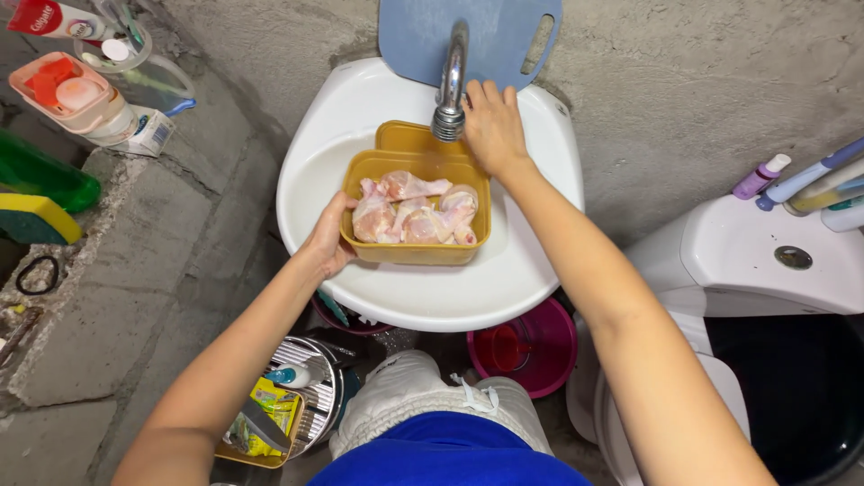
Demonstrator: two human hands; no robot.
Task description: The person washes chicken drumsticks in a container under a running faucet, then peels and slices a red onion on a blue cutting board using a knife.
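Observation:
My left hand grips the left edge of a yellow plastic container that holds several raw chicken pieces. The container is held inside a white sink, right under the metal tap. My right hand rests at the base of the tap, fingers curled toward it, just behind the container's far right corner. No water is visibly running.
A blue cutting board leans on the wall behind the tap. A white toilet tank with bottles stands at right. A pink bucket and a round rack with a knife sit below. Soap, a green bottle and a sponge line the left ledge.

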